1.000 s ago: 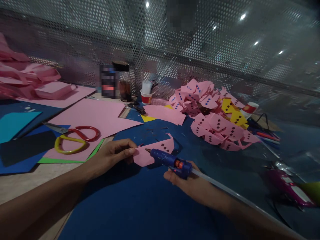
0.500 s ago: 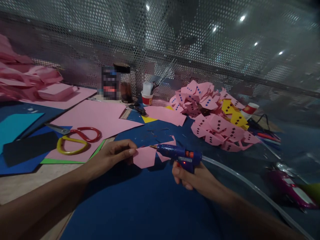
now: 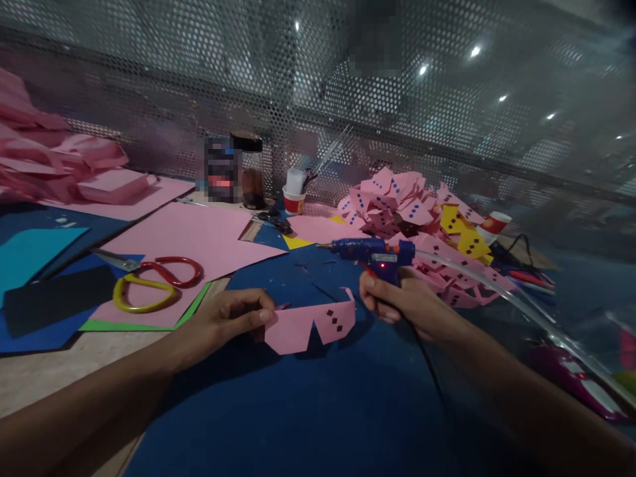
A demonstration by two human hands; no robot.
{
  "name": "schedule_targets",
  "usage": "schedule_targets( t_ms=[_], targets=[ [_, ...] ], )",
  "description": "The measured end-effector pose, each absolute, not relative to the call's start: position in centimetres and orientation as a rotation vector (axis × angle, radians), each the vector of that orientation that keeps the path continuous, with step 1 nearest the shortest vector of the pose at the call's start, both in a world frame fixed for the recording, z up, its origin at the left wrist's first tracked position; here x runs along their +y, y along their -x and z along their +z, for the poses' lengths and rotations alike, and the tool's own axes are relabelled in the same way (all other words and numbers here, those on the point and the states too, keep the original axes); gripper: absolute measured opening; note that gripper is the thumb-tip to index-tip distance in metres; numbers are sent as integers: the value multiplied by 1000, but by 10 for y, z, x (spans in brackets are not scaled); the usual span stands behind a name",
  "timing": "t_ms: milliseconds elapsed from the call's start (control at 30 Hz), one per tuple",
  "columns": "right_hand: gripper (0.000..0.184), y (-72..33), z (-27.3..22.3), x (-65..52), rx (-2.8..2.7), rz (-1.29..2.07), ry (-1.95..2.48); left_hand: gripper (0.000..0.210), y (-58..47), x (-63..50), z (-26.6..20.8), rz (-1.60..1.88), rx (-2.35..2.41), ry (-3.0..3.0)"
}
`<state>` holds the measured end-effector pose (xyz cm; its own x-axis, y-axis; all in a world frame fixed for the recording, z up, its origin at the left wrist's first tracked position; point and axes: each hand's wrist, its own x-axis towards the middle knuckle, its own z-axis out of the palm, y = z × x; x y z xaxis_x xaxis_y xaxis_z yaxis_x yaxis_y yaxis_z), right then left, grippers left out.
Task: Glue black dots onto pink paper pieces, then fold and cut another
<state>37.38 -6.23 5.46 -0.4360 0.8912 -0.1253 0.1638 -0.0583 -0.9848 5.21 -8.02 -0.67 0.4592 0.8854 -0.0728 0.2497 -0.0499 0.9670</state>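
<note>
A cut strip of pink paper (image 3: pixel 293 329) is pinched at its left end by my left hand (image 3: pixel 241 318). Three black diamonds mark the strip's right part, and a V-shaped notch opens in its lower edge. My right hand (image 3: pixel 397 295) is wrapped round the handle of a blue hot glue gun (image 3: pixel 370 252), which has a small red light lit. The gun's nozzle points left, above and apart from the strip. A long clear glue stick (image 3: pixel 472 271) sticks out of the gun's back end.
Red-and-yellow-handled scissors (image 3: pixel 149 285) lie on coloured sheets at left. Behind the glue gun are heaped pink paper pieces with diamonds (image 3: pixel 382 192) and a yellow piece (image 3: pixel 462 232). A paper cup (image 3: pixel 294 202) and a jar (image 3: pixel 252 179) stand by the perforated metal screen (image 3: pixel 318 79). A purple tool (image 3: pixel 571 377) lies at right.
My right hand has raised the glue gun up and to the right, off the pink strip. The strip's black diamonds now show. My left hand keeps its pinch.
</note>
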Motion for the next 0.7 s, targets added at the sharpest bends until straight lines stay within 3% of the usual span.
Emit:
schedule_targets(
  t_ms=[700],
  targets=[
    [41,-347,10,-9,-1949,1407,1424,35,-48,-82,-12,688,1060,-1505]
  ],
)
